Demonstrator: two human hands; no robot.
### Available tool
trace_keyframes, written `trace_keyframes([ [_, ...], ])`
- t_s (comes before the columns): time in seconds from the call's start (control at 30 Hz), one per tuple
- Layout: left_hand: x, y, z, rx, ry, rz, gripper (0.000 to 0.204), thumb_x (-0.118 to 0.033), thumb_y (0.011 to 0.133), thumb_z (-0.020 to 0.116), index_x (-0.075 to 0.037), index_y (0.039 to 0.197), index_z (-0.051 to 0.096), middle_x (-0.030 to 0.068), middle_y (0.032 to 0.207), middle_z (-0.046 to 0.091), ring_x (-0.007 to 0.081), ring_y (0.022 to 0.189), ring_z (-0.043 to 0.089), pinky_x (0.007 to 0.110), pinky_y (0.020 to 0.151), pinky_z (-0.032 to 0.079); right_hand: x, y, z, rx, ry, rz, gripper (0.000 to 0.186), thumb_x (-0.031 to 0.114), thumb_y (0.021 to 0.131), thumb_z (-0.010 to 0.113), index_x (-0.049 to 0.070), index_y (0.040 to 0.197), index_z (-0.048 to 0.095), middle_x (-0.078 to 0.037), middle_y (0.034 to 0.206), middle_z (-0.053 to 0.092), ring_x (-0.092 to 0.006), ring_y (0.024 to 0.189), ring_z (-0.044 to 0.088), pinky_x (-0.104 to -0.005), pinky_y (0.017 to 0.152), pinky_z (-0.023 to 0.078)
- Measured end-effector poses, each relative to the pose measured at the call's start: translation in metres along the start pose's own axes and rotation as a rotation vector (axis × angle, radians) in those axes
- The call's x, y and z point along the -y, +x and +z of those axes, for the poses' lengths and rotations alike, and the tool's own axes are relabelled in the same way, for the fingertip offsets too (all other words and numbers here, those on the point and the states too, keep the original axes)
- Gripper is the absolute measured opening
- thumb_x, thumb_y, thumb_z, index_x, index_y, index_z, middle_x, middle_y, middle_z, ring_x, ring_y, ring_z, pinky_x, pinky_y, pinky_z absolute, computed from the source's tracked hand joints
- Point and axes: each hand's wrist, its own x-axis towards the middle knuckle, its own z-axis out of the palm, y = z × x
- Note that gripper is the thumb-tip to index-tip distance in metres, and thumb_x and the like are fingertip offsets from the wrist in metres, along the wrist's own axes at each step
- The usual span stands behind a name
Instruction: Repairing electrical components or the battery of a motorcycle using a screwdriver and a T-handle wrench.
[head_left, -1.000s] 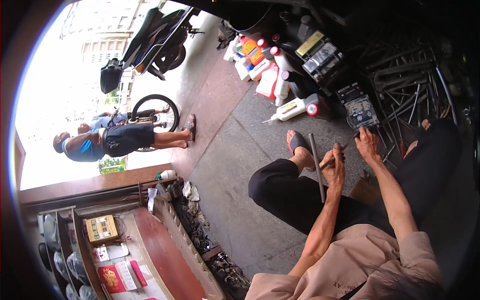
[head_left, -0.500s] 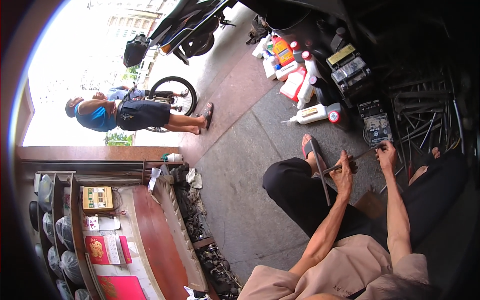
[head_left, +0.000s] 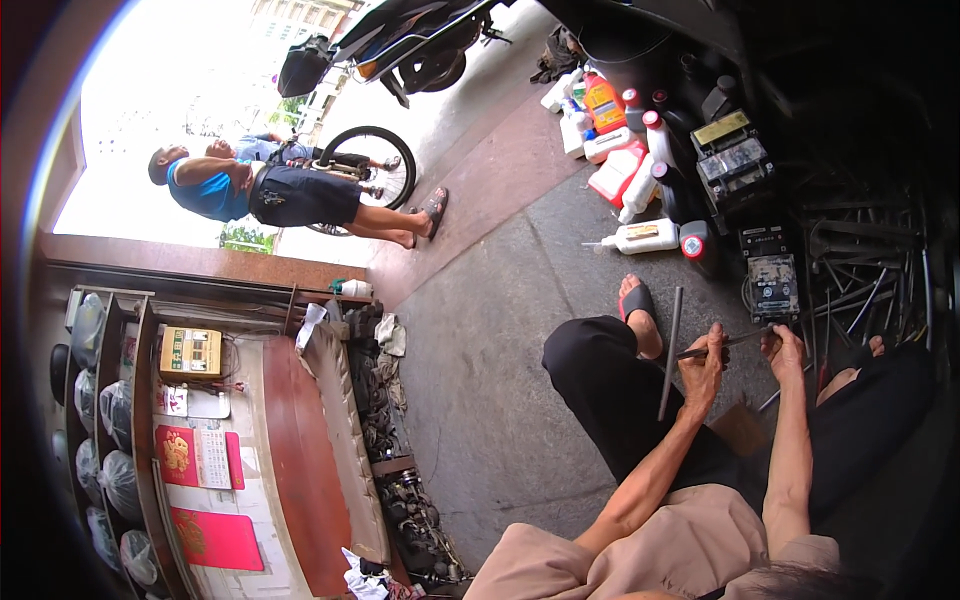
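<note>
My left hand (head_left: 702, 366) is closed on a dark, thin tool (head_left: 740, 340), thumb uppermost, above my bent left leg. My right hand (head_left: 786, 352) pinches the tool's other end, just below a dark battery (head_left: 770, 275). A grey rod (head_left: 673, 335) stands out steeply just left of my left hand, crossing near the tool; I cannot tell whether my fingers touch it. A brown block (head_left: 738, 427) lies between my legs, partly hidden.
Bottles and jugs (head_left: 635, 170), more batteries (head_left: 732, 175) and a heap of metal tools (head_left: 865, 270) lie ahead and right. Two people (head_left: 300, 200) are by a bicycle (head_left: 405, 165) at the doorway, near a scooter (head_left: 435, 60). Shelving (head_left: 145, 430) stands at left.
The view has shifted, so the surroundings sit further right in the picture. The dark tool now spans visibly between my hands, which appear slightly lower, both still gripping.
</note>
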Motion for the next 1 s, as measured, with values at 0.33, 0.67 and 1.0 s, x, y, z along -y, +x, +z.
trace_keyframes([
  [0.33, -0.005, -0.007, -0.009, 0.027, -0.024, -0.034, 0.041, -0.035, 0.092, 0.052, 0.001, 0.074, 0.062, 0.0021, 0.060, 0.054, 0.0082, 0.052, 0.049, 0.022, 0.049, 0.039, -0.009, -0.001, 0.007, -0.013, -0.199, 0.023, 0.011, 0.015, 0.079, 0.060, 0.005, 0.078, 0.060, -0.009, 0.066, 0.063, -0.0169, 0.053, 0.061, -0.0283, 0.047, 0.051],
  [0.67, -0.009, -0.015, -0.001, 0.008, 0.150, -0.045, 0.061, -0.051, 0.089, 0.049, 0.008, 0.085, 0.063, 0.0068, 0.064, 0.056, 0.0104, 0.056, 0.051, 0.023, 0.051, 0.042, -0.004, -0.003, 0.011, -0.301, -0.905, -0.567, 0.022, 0.024, 0.078, 0.063, 0.004, 0.088, 0.064, -0.009, 0.068, 0.065, -0.0209, 0.058, 0.063, -0.0310, 0.052, 0.049],
  [1.0, -0.005, -0.009, -0.013, -0.084, 0.179, -0.060, 0.059, -0.049, 0.089, 0.050, 0.008, 0.082, 0.062, 0.0071, 0.060, 0.055, 0.0103, 0.053, 0.051, 0.023, 0.049, 0.041, 0.012, -0.013, 0.057, -0.252, -1.525, -0.585, 0.023, 0.024, 0.072, 0.071, 0.004, 0.071, 0.059, -0.013, 0.071, 0.064, -0.0309, 0.073, 0.063, -0.0420, 0.062, 0.045],
])
